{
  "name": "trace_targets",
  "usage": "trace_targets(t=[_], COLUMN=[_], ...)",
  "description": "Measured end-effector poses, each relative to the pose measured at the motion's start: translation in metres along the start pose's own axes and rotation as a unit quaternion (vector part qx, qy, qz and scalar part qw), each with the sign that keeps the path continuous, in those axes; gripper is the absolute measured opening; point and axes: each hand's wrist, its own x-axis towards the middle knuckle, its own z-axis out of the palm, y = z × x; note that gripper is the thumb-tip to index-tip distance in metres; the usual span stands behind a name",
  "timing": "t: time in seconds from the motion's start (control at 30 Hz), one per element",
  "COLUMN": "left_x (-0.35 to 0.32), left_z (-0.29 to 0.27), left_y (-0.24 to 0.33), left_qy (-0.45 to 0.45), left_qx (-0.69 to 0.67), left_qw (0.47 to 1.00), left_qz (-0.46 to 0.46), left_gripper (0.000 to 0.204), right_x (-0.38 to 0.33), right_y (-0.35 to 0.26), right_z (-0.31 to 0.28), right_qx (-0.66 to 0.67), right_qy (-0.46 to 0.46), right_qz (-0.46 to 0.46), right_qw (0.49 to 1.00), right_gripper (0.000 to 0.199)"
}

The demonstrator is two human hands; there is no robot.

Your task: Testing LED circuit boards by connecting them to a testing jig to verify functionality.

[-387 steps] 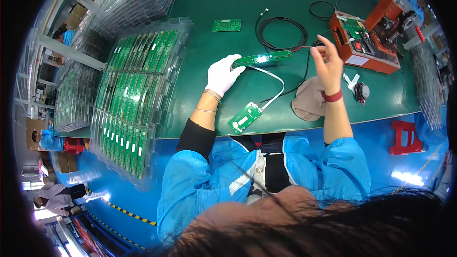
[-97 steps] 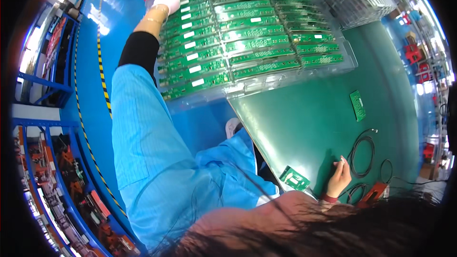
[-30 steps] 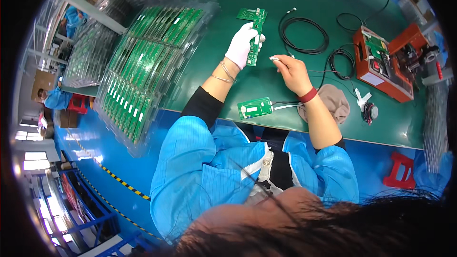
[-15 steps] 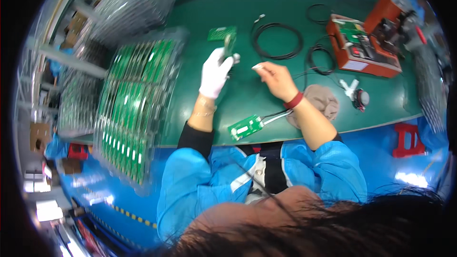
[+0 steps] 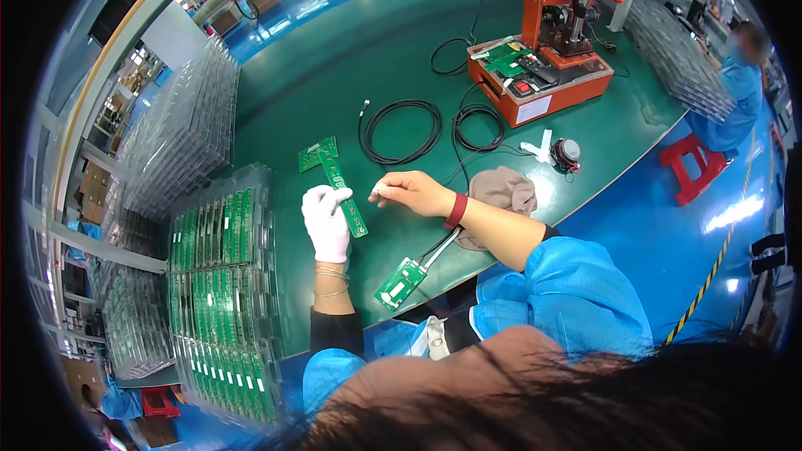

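Observation:
A long, narrow green circuit board [image 5: 345, 199] is held by its side in my left hand [image 5: 324, 219], which wears a white glove. The board's component side faces up, and its far end overlaps a second green circuit board [image 5: 314, 155] lying on the table. Just right of the held board is my bare right hand [image 5: 415, 193], thumb and fingers pinched on a small white piece [image 5: 376, 190] whose kind I cannot make out. Nearer to me, a third board with a display module [image 5: 401, 283] lies by the table edge, wires running from it.
Clear trays of boards [image 5: 221, 284] stand at left, with stacked clear trays [image 5: 180, 129] behind. Coiled black cables [image 5: 403, 132] lie mid-table. An orange test fixture with a lever clamp [image 5: 539, 88], a round speaker-like part [image 5: 567, 154] and a beige cloth [image 5: 503, 194] are on the right.
The view has tilted up and shifted. The board in my left hand has turned from edge-on to face up. My right hand has come closer to it, still pinching the white piece.

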Motion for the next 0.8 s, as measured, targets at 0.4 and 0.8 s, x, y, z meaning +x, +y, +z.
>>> trace_targets(t=[0.4,0.8], left_x=[-0.007,-0.005], left_z=[0.005,0.012], left_y=[-0.01,-0.011], left_qy=[-0.053,-0.058], left_qx=[-0.22,-0.418], left_qw=[0.972,0.889], left_qz=[-0.057,-0.177], left_gripper=[0.03,0.056], right_x=[-0.004,-0.005], right_y=[0.006,0.008], right_z=[0.004,0.007], right_qx=[-0.149,-0.212], right_qy=[-0.04,-0.044], right_qz=[-0.037,-0.043], right_qw=[0.987,0.975], right_gripper=[0.023,0.02])
